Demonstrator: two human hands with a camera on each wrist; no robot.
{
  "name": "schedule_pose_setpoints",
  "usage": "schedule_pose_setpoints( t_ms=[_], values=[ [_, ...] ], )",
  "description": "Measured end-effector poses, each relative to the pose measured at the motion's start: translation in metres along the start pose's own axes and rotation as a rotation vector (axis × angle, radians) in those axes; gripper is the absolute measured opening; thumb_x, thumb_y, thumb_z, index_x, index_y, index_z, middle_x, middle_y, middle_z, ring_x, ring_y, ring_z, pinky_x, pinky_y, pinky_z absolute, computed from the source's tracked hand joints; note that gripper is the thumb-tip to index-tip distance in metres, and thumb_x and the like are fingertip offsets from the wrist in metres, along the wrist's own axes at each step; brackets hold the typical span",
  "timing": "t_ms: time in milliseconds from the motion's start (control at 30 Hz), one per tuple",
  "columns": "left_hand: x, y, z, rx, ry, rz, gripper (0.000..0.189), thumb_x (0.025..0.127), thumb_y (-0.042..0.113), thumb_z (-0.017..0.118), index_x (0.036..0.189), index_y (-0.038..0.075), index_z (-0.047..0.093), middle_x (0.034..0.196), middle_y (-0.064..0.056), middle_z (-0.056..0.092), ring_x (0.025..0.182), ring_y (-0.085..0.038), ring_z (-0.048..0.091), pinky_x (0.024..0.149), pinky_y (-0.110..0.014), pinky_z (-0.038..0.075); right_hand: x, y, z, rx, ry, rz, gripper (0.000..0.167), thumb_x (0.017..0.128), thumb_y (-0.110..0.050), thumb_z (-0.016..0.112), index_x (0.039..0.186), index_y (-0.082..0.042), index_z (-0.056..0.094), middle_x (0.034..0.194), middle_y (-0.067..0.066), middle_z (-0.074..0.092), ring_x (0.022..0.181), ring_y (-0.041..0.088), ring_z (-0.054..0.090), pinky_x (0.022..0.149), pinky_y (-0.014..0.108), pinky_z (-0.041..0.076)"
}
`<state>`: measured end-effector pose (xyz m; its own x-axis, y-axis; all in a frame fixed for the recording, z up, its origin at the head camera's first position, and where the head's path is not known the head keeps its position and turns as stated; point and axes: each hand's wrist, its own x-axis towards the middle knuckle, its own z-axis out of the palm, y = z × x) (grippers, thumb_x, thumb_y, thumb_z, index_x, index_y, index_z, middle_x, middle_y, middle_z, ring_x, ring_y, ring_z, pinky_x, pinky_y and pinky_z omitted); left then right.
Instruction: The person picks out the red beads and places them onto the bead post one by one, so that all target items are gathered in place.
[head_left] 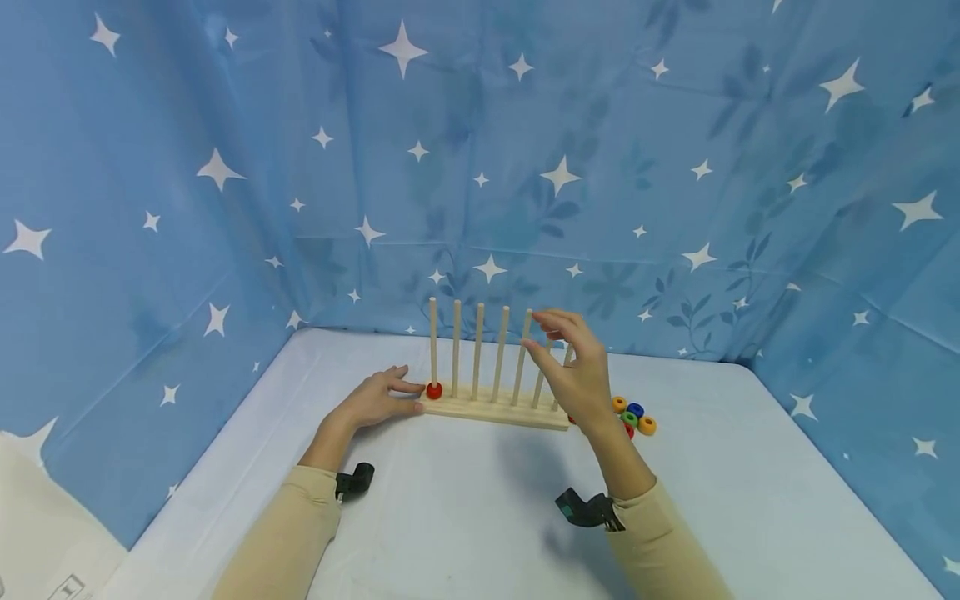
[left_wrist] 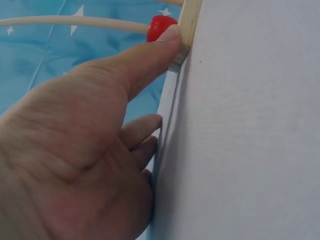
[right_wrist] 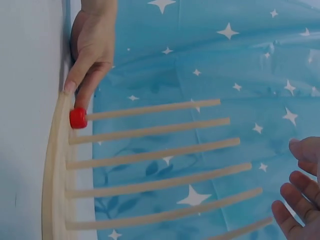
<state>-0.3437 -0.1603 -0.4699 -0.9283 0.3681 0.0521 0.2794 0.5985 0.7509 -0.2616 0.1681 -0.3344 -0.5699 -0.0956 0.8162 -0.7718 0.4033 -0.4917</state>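
Note:
A wooden peg rack [head_left: 495,410] stands on the white table with a row of several upright pegs. One red bead [head_left: 434,390] sits at the bottom of its leftmost peg. My left hand [head_left: 377,398] holds the rack's left end between thumb and index finger, the thumb [left_wrist: 150,57] close to the red bead in the left wrist view. My right hand [head_left: 577,367] is raised in front of the pegs on the right, fingers curved and apart from the thumb. Nothing shows between those fingers [right_wrist: 300,195] in the right wrist view.
Loose beads lie right of the rack: a blue bead [head_left: 636,410], a green bead [head_left: 629,418], an orange bead [head_left: 647,426], a yellow bead [head_left: 618,404] and red ones partly hidden by my right wrist. A blue star-patterned curtain [head_left: 480,167] surrounds the table [head_left: 450,517].

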Motion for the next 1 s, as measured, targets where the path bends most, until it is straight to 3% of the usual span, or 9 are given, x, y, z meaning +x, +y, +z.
schedule_pose_setpoints(
  t_ms=[167, 333, 467, 567, 633, 733, 867, 1000],
  values=[
    [0.000, -0.001, 0.000, -0.002, -0.006, 0.002, 0.049, 0.091, 0.035, 0.082, 0.134, 0.014, 0.072, 0.168, -0.023, 0.030, 0.159, -0.046, 0.014, 0.125, -0.069, 0.015, 0.004, -0.008, -0.014, 0.000, 0.035, 0.009, 0.036, 0.088, 0.012, 0.075, 0.123, 0.011, 0.068, 0.122, 0.029, 0.065, 0.106, 0.044, 0.061, 0.093, 0.037, 0.053],
    [0.000, 0.000, -0.003, -0.017, 0.005, 0.008, 0.048, 0.090, 0.034, 0.083, 0.133, 0.013, 0.073, 0.167, -0.024, 0.031, 0.159, -0.048, 0.014, 0.124, -0.070, 0.015, 0.006, -0.001, -0.026, -0.001, 0.082, 0.011, 0.035, 0.088, 0.013, 0.073, 0.123, 0.012, 0.068, 0.122, 0.030, 0.064, 0.104, 0.039, 0.061, 0.092, 0.040, 0.054],
    [0.002, 0.000, -0.003, -0.020, -0.001, 0.009, 0.049, 0.090, 0.034, 0.083, 0.133, 0.014, 0.073, 0.168, -0.024, 0.030, 0.159, -0.048, 0.013, 0.124, -0.071, 0.015, 0.005, 0.007, -0.035, 0.009, 0.103, -0.005, 0.033, 0.088, 0.015, 0.072, 0.121, 0.014, 0.069, 0.119, 0.032, 0.064, 0.103, 0.019, 0.064, 0.092, 0.035, 0.056],
    [0.002, -0.001, -0.003, -0.015, -0.004, 0.012, 0.049, 0.091, 0.035, 0.082, 0.134, 0.014, 0.072, 0.168, -0.024, 0.029, 0.159, -0.048, 0.012, 0.124, -0.070, 0.014, 0.003, 0.015, -0.041, 0.008, 0.103, -0.001, 0.034, 0.087, 0.017, 0.072, 0.121, 0.014, 0.068, 0.119, 0.032, 0.064, 0.106, 0.001, 0.061, 0.093, 0.024, 0.055],
    [0.002, -0.001, -0.003, -0.013, -0.007, 0.006, 0.050, 0.091, 0.035, 0.082, 0.135, 0.014, 0.072, 0.168, -0.023, 0.029, 0.160, -0.047, 0.012, 0.125, -0.070, 0.015, 0.002, 0.020, -0.044, 0.008, 0.099, 0.014, 0.035, 0.087, 0.017, 0.072, 0.122, 0.014, 0.067, 0.120, 0.032, 0.064, 0.106, -0.004, 0.059, 0.093, 0.018, 0.054],
    [0.001, -0.001, -0.002, -0.010, -0.012, 0.001, 0.050, 0.091, 0.036, 0.081, 0.135, 0.014, 0.072, 0.169, -0.023, 0.029, 0.159, -0.047, 0.011, 0.124, -0.071, 0.014, -0.001, 0.028, -0.048, 0.008, 0.091, 0.049, 0.035, 0.088, 0.016, 0.071, 0.123, 0.014, 0.067, 0.121, 0.032, 0.064, 0.106, -0.005, 0.059, 0.093, 0.014, 0.052],
    [0.000, 0.000, -0.002, -0.013, -0.014, -0.005, 0.049, 0.091, 0.036, 0.082, 0.134, 0.015, 0.072, 0.168, -0.023, 0.029, 0.160, -0.047, 0.011, 0.124, -0.071, 0.014, -0.005, 0.036, -0.054, 0.003, 0.086, 0.107, 0.034, 0.090, 0.014, 0.072, 0.124, 0.012, 0.068, 0.123, 0.031, 0.065, 0.104, -0.002, 0.060, 0.092, 0.021, 0.055],
    [0.000, 0.001, -0.003, -0.012, -0.009, -0.002, 0.049, 0.090, 0.035, 0.082, 0.134, 0.015, 0.073, 0.168, -0.023, 0.030, 0.160, -0.047, 0.012, 0.124, -0.070, 0.015, -0.007, 0.040, -0.057, -0.038, 0.072, 0.162, 0.034, 0.091, 0.010, 0.072, 0.124, 0.010, 0.069, 0.124, 0.029, 0.065, 0.103, -0.003, 0.059, 0.091, 0.020, 0.055]
  ],
)
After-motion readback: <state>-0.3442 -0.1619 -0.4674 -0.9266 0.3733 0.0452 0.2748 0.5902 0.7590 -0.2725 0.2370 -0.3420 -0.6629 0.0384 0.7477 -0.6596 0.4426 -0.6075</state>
